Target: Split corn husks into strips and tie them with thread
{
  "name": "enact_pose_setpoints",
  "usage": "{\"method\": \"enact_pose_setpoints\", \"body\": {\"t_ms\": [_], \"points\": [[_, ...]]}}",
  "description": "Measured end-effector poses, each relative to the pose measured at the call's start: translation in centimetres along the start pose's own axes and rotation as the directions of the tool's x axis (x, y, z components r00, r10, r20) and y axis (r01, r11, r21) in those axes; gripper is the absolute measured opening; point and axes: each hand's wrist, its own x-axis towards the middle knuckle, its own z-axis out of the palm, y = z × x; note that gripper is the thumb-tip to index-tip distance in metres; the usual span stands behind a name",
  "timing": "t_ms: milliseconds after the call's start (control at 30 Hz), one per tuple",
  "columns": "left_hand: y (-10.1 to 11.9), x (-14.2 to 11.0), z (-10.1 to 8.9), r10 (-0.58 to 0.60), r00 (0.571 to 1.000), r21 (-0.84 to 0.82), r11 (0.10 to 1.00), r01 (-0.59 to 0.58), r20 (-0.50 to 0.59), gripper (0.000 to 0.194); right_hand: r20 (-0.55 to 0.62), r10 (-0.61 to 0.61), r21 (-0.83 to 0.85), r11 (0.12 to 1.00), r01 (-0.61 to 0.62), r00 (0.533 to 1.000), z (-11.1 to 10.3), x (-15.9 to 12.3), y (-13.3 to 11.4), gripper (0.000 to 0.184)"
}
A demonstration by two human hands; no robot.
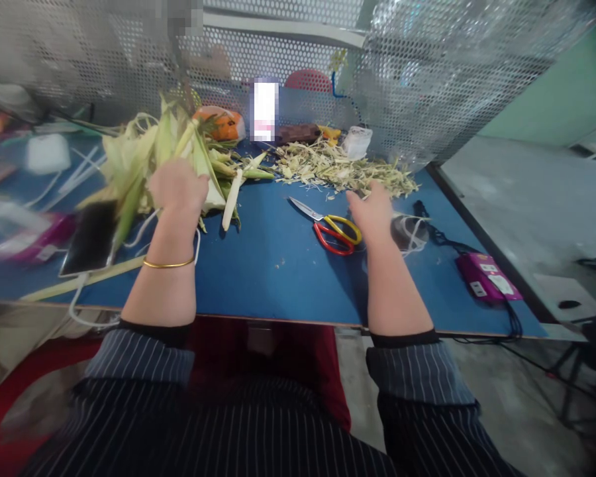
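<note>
My left hand (177, 189) is closed over a bunch of pale green corn husks (134, 156) at the left of the blue table; its fingertips are largely hidden. At the near edge of a pile of shredded husk strips (322, 165), my right hand (372, 209) reaches down with thumb and fingers apart, and nothing shows in it. Scissors (322, 218) with one red and one yellow handle lie just left of that hand, blades pointing away to the left. A pale stalk piece (232, 200) rests between the two heaps.
A dark phone (90, 235) with a white cable lies left, close to my left forearm. A purple box (489, 277) with black cords sits on the right. An orange packet (221, 122) and a lit screen (264, 109) stand before a perforated metal panel (288, 40).
</note>
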Motion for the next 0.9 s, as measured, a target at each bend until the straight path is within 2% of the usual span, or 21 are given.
{"method": "enact_pose_setpoints", "body": {"t_ms": [67, 167, 267, 333, 400, 533, 667, 733, 800, 900], "points": [[0.1, -0.1, -0.2, -0.025, 0.999, 0.057, 0.998, 0.023, 0.03, 0.027, 0.066, 0.007, -0.083, 0.997, -0.002, 0.998, -0.6, -0.8, -1.4, 0.045], [0.9, -0.7, -0.6, -0.05, 0.996, 0.174, 0.984, 0.037, 0.073, 0.026, 0.197, -0.142, -0.02, 0.989, 0.149, 0.97, -1.1, -2.1, -3.8, 0.033], [1.8, -1.4, -1.0, -0.059, 0.992, 0.301, 0.953, 0.022, 0.115, 0.028, 0.274, -0.258, 0.005, 0.964, 0.267, 0.926, -1.1, -3.1, -5.3, 0.032], [2.1, -1.7, -1.0, -0.036, 0.995, 0.322, 0.947, 0.005, 0.089, 0.042, 0.308, -0.298, 0.004, 0.95, 0.312, 0.904, -0.9, -3.5, -5.6, 0.033], [2.2, -1.9, -1.1, -0.025, 0.996, 0.335, 0.942, -0.006, 0.088, 0.046, 0.327, -0.311, -0.012, 0.943, 0.333, 0.893, -0.8, -3.7, -5.6, 0.033], [2.3, -1.9, -0.9, -0.009, 0.99, 0.358, 0.933, -0.041, 0.138, 0.033, 0.365, -0.31, -0.05, 0.935, 0.351, 0.878, -0.8, -3.7, -5.5, 0.032], [2.2, -1.8, -0.1, 0.001, 0.992, 0.33, 0.943, -0.042, 0.123, 0.033, 0.411, -0.327, -0.071, 0.919, 0.387, 0.851, -0.7, -3.8, -5.7, 0.033], [1.8, -1.6, 0.5, 0.027, 0.991, 0.287, 0.956, -0.064, 0.131, 0.024, 0.429, -0.334, -0.077, 0.912, 0.403, 0.839, -0.7, -3.9, -5.8, 0.033], [1.4, -1.4, 1.0, 0.064, 0.99, 0.209, 0.974, -0.088, 0.123, 0.014, 0.442, -0.338, -0.078, 0.908, 0.411, 0.831, -0.6, -4.0, -5.8, 0.033], [1.3, -1.2, 0.9, 0.069, 0.997, -0.005, 0.998, -0.069, 0.024, 0.018, 0.428, -0.341, -0.061, 0.913, 0.403, 0.837, -0.7, -4.0, -5.8, 0.032]]}}
